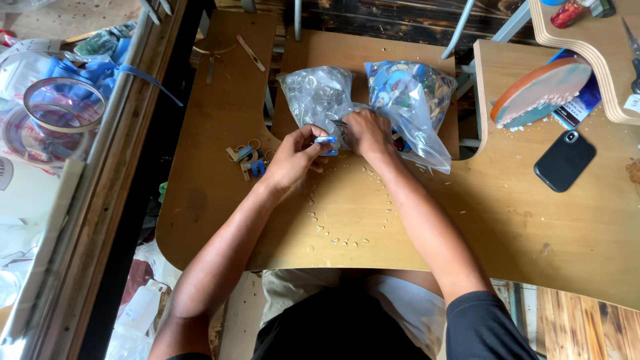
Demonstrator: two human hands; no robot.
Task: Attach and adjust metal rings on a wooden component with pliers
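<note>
L hand [291, 160] pinches small blue piece [327, 140] at fingertips; R hand [367, 132] closed on clear bag [320, 97] neck, just beside (second bag [413, 100] adjacent).

Two clear plastic bags [320, 97] [417, 100], one black phone [564, 160], one round orange-rimmed disc [540, 90], two hands [290, 159] [368, 133].

I see craft workshop: cut plywood worktop [220, 200], scissors [633, 57], tape roll [63, 107], bags of small parts [413, 93], crumbs strewn about.
</note>
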